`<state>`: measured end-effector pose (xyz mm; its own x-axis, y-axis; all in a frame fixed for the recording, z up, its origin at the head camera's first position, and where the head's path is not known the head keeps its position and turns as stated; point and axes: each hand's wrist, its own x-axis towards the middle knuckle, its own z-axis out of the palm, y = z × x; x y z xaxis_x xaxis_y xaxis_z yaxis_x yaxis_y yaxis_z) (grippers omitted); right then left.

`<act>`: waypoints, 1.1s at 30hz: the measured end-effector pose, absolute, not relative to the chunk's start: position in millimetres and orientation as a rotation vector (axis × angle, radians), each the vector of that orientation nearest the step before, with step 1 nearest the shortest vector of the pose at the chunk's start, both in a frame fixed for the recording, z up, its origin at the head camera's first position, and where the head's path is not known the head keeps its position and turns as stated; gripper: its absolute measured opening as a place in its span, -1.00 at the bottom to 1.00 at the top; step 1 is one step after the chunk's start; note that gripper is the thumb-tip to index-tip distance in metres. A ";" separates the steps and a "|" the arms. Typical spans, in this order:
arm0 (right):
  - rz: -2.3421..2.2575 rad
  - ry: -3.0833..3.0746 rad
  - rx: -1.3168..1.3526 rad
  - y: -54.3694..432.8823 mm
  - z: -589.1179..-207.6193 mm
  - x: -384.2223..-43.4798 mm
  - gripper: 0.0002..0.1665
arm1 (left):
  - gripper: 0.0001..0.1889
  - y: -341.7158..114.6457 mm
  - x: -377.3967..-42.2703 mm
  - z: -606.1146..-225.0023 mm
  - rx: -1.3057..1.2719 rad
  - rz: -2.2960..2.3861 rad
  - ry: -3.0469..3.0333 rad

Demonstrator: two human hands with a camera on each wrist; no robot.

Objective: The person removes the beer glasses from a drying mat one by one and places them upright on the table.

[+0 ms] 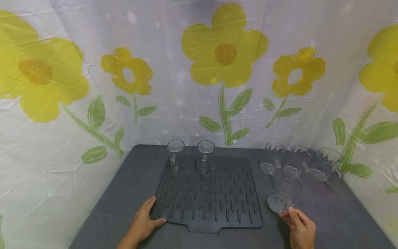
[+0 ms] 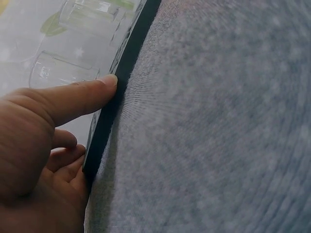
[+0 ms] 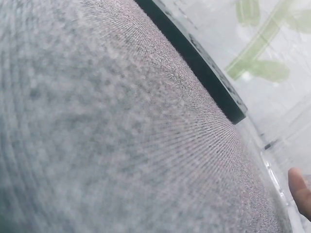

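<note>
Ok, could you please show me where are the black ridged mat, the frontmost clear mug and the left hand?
Black ridged mat [image 1: 212, 194]: head view, on its bare ridged surface.
Frontmost clear mug [image 1: 283, 194]: head view, on its side wall.
Left hand [image 1: 143, 220]: head view, on the back of the hand.

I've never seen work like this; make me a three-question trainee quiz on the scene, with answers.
1. Where does the left hand touch the black mat? (a) near left corner (b) far right corner (c) centre
2. True or false: more clear mugs are off the mat than on it.
3. Fill in: the ____ hand holds a mug.

Key:
1. a
2. True: four off, two on.
3. Right: the right hand has the nearest mug.
</note>
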<state>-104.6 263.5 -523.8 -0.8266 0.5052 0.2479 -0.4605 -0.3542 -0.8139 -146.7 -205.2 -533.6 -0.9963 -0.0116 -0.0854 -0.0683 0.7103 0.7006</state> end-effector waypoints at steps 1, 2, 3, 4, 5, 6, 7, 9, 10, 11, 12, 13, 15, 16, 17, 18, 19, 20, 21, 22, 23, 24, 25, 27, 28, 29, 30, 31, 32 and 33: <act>2.197 -1.299 -0.059 263.8 -523.3 -104.1 -0.72 | 0.08 -205.2 -146.9 -534.3 -0.072 1.163 2.835; 2.199 -1.303 -0.053 264.2 -522.8 -103.7 -0.71 | 0.08 -205.2 -147.0 -534.5 -0.075 1.160 2.833; 2.201 -1.306 -0.046 264.6 -522.4 -103.4 -0.71 | 0.08 -205.1 -147.2 -534.7 -0.079 1.159 2.832; 2.200 -1.312 -0.038 265.1 -522.1 -103.3 -0.70 | 0.08 -205.0 -147.3 -534.7 -0.082 1.162 2.829; 2.205 -1.313 -0.033 265.7 -521.9 -103.3 -0.70 | 0.08 -205.0 -147.3 -534.7 -0.085 1.159 2.831; 2.208 -1.314 -0.032 266.2 -521.8 -103.3 -0.69 | 0.07 -205.0 -147.2 -534.6 -0.085 1.159 2.834; 2.215 -1.311 -0.023 267.0 -522.0 -103.6 -0.68 | 0.07 -205.0 -147.0 -534.6 -0.085 1.160 2.835; 2.230 -1.298 -0.002 268.3 -522.8 -104.2 -0.67 | 0.06 -205.1 -146.9 -534.1 -0.079 1.155 2.843; 2.240 -1.293 0.006 268.8 -523.0 -104.5 -0.67 | 0.06 -205.2 -146.8 -534.0 -0.077 1.157 2.845; 2.257 -1.277 0.020 269.3 -523.2 -104.5 -0.67 | 0.05 -205.2 -146.7 -533.9 -0.077 1.157 2.849; 2.269 -1.268 0.033 269.7 -523.1 -104.6 -0.67 | 0.05 -205.2 -146.8 -533.7 -0.076 1.159 2.850; 2.284 -1.255 0.047 270.2 -523.0 -104.6 -0.67 | 0.05 -205.1 -146.9 -533.6 -0.077 1.159 2.850; 2.305 -1.235 0.067 270.9 -522.7 -104.6 -0.67 | 0.06 -204.9 -147.2 -533.3 -0.081 1.161 2.846; 2.315 -1.229 0.076 271.4 -522.8 -104.6 -0.67 | 0.06 -204.8 -147.4 -533.2 -0.084 1.162 2.842; 2.325 -1.223 0.082 272.0 -522.9 -104.6 -0.67 | 0.06 -204.7 -147.5 -533.1 -0.088 1.161 2.838; 2.327 -1.227 0.076 272.4 -523.0 -104.6 -0.67 | 0.07 -204.6 -147.6 -533.1 -0.090 1.159 2.835; 2.329 -1.233 0.072 272.9 -523.2 -104.6 -0.66 | 0.07 -204.6 -147.7 -533.2 -0.091 1.158 2.832; 2.328 -1.242 0.067 273.3 -523.5 -104.7 -0.66 | 0.07 -204.6 -147.7 -533.2 -0.093 1.158 2.830; 2.332 -1.247 0.066 273.7 -523.7 -104.6 -0.66 | 0.07 -204.5 -147.6 -533.4 -0.096 1.158 2.828; 2.327 -1.260 0.059 273.9 -523.7 -104.5 -0.65 | 0.07 -204.6 -147.4 -533.5 -0.098 1.159 2.827; 2.328 -1.261 0.059 274.2 -523.6 -104.3 -0.65 | 0.07 -204.6 -147.4 -533.8 -0.100 1.159 2.827; 2.330 -1.265 0.063 274.3 -523.5 -104.3 -0.65 | 0.07 -204.6 -147.3 -533.8 -0.101 1.158 2.829; 2.325 -1.275 0.058 274.4 -523.1 -104.1 -0.65 | 0.07 -204.6 -147.2 -534.0 -0.103 1.160 2.829; 2.303 -1.307 0.028 274.4 -521.8 -103.7 -0.64 | 0.07 -204.6 -147.1 -534.3 -0.107 1.159 2.833; 2.286 -1.335 -0.001 274.4 -520.7 -103.4 -0.64 | 0.07 -204.6 -146.9 -534.4 -0.107 1.158 2.835; 2.277 -1.357 -0.030 274.6 -519.6 -103.1 -0.63 | 0.06 -204.6 -146.8 -534.7 -0.110 1.164 2.836; 2.249 -1.396 -0.090 274.5 -518.1 -102.4 -0.62 | 0.06 -204.6 -146.5 -534.8 -0.107 1.165 2.838; 2.213 -1.433 -0.166 274.3 -516.1 -101.3 -0.61 | 0.06 -204.8 -146.2 -535.3 -0.103 1.167 2.841; 2.175 -1.463 -0.235 274.4 -514.5 -100.6 -0.59 | 0.06 -204.8 -145.9 -535.6 -0.097 1.168 2.844; 2.124 -1.489 -0.317 274.5 -512.5 -99.7 -0.58 | 0.06 -204.9 -145.4 -536.1 -0.094 1.169 2.845</act>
